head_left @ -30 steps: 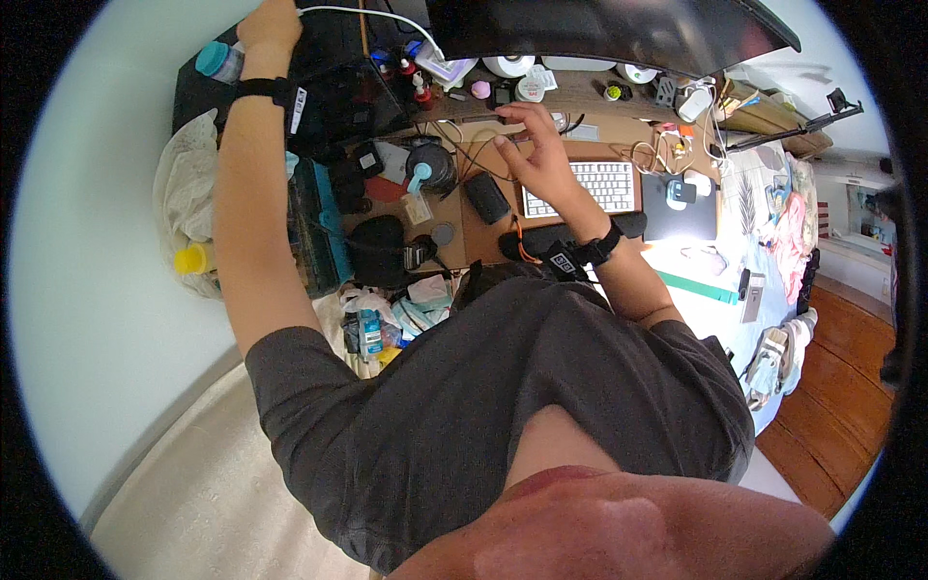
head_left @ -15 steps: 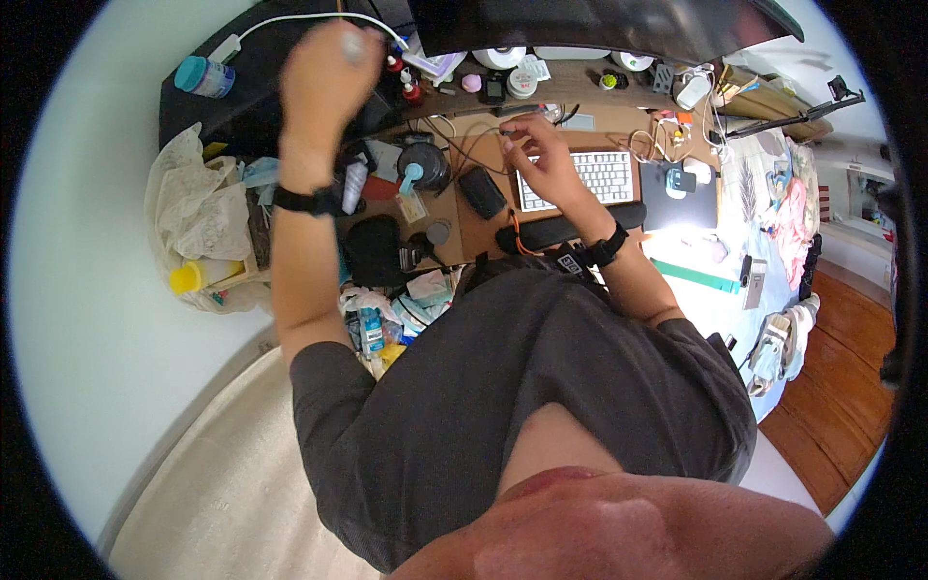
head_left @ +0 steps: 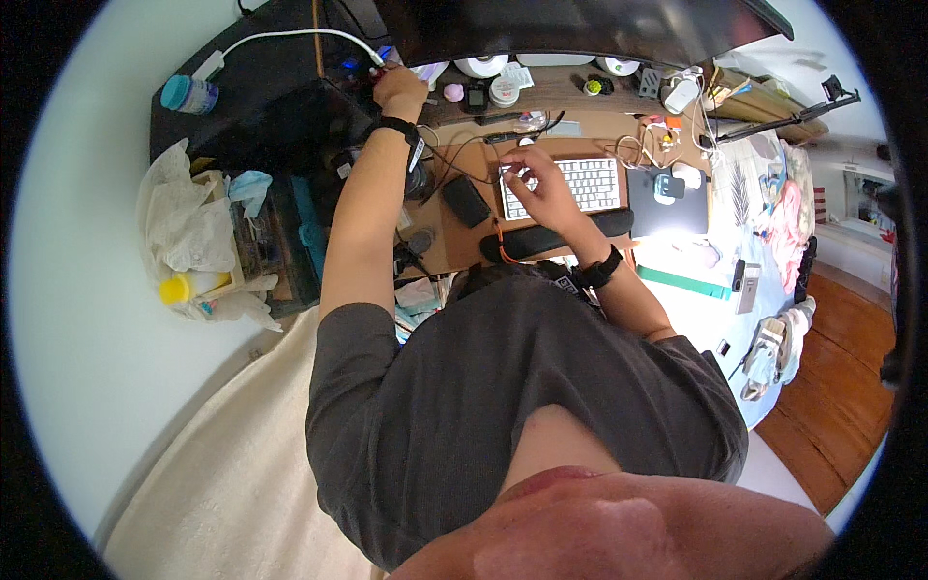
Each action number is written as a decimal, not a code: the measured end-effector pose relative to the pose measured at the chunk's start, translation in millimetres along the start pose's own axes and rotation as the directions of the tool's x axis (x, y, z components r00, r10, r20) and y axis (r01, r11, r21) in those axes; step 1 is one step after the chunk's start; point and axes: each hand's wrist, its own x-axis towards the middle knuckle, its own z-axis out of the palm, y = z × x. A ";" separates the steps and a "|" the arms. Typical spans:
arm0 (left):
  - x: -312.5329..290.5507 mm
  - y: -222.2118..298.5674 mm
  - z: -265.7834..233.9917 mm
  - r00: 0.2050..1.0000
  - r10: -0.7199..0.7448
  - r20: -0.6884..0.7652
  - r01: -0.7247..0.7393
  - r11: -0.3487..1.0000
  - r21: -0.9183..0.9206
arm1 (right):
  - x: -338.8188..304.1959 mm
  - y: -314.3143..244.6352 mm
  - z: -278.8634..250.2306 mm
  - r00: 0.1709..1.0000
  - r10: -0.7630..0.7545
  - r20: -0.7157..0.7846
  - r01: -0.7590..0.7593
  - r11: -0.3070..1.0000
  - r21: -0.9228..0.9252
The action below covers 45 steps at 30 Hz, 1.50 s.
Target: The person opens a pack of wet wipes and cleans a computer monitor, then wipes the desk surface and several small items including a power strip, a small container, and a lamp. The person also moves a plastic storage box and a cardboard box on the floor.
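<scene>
My left hand [head_left: 400,92] reaches to the shelf below the monitor, beside a small red-topped bottle [head_left: 377,71]. Its fingers look closed, but whatever is in them is hidden behind the hand. Over the left end of the white keyboard [head_left: 590,184], my right hand [head_left: 541,186] is held with thumb and fingertips pinched together. A thin dark cable [head_left: 462,147] runs to those fingertips. Left of the keyboard lies a black box-shaped case [head_left: 467,200]. A dark padded wrist rest [head_left: 541,237] stretches along the keyboard's near side.
The monitor [head_left: 580,27] spans the far edge. A white cable [head_left: 300,33] arches at the far left, near a teal-lidded jar [head_left: 189,95]. Plastic bags [head_left: 188,227] crowd the left side. A black pad [head_left: 667,217] and a green strip [head_left: 683,281] lie right.
My left hand has come right and down from its raised position to the red-topped bottles, its forearm now covering the black round container. My right hand has drawn slightly nearer, still pinched.
</scene>
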 end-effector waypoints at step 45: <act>-263.3 13.1 -49.1 0.689 -0.065 -0.722 -0.506 0.669 -0.544 | 54.5 41.1 8.2 0.868 0.196 0.457 -0.495 0.252 0.831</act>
